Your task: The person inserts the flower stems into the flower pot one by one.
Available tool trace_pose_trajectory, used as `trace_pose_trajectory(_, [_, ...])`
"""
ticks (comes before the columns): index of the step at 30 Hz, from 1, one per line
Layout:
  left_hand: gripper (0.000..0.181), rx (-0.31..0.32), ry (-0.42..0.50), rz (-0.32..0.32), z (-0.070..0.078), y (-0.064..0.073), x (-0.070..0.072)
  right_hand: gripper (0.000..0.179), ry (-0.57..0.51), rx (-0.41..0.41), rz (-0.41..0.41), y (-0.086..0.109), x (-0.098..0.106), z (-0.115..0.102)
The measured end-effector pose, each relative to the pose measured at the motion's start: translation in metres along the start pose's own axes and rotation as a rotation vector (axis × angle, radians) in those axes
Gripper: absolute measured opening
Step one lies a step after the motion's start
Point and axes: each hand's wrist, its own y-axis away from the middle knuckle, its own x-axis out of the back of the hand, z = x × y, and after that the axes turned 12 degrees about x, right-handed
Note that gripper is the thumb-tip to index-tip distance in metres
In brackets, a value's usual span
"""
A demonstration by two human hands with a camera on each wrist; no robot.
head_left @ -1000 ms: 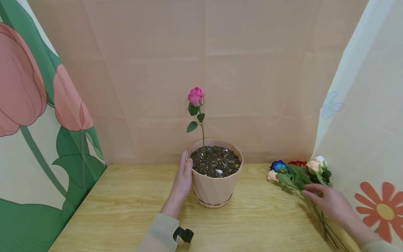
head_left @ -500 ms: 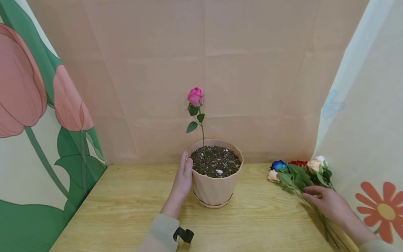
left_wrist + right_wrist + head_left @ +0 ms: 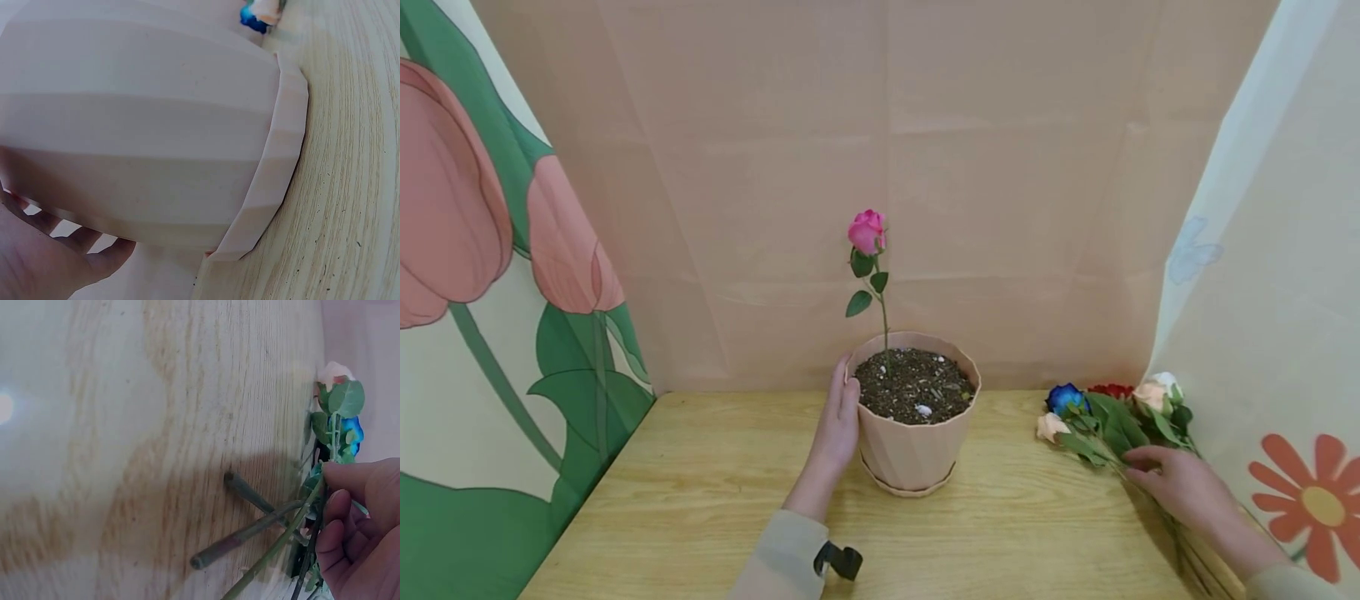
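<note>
A pink flowerpot (image 3: 913, 457) filled with dark soil (image 3: 917, 387) stands on its saucer at the middle of the table. A pink rose (image 3: 867, 232) rises upright from the soil on its left side. My left hand (image 3: 837, 421) rests against the pot's left side with its fingers fairly straight. At the right, my right hand (image 3: 1187, 487) pinches a green stem between thumb and finger, that of a peach rose (image 3: 1051, 427) at the near left of a flower pile. In the right wrist view this stem (image 3: 272, 553) runs down past the fingertips.
Beside the peach rose lie a blue rose (image 3: 1066, 398), a red flower (image 3: 1111, 390) and other pale blooms (image 3: 1153, 393), their stems crossing toward the front right. A pink cloth (image 3: 760, 250) backs the wooden table (image 3: 715, 483). Printed flower panels flank both sides.
The fingers of my right hand have closed on the stem, and the peach rose with its leaves has shifted slightly toward me. My left hand and the pot stay put.
</note>
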Motion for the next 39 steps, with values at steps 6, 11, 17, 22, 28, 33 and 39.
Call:
trace_pose_trajectory(6, [0.058, -0.002, 0.002, -0.003, 0.0, 0.0, 0.0, 0.031, 0.007, 0.001, -0.004, -0.001, 0.001, -0.002])
trace_pose_trajectory(11, [0.058, -0.005, -0.003, -0.002, 0.0, -0.001, 0.0, 0.033, -0.022, -0.002, -0.01, -0.001, 0.005, -0.006])
trace_pose_trajectory(17, [0.058, -0.01, -0.004, -0.001, 0.0, -0.001, 0.0, 0.033, -0.042, 0.029, 0.048, -0.005, 0.017, -0.024])
trace_pose_trajectory(22, [0.058, -0.017, -0.001, 0.0, 0.0, -0.001, -0.001, 0.037, -0.073, 0.057, 0.091, -0.009, 0.028, -0.041])
trace_pose_trajectory(28, [0.057, -0.027, -0.001, 0.002, 0.0, 0.0, -0.001, 0.041, -0.101, 0.082, 0.153, -0.013, 0.041, -0.064])
trace_pose_trajectory(33, [0.057, -0.044, -0.001, 0.004, 0.0, 0.0, -0.001, 0.039, -0.112, 0.11, 0.216, -0.018, 0.048, -0.079])
trace_pose_trajectory(39, [0.057, -0.041, 0.003, 0.004, 0.001, 0.002, 0.0, 0.037, -0.148, 0.141, 0.282, -0.022, 0.056, -0.097])
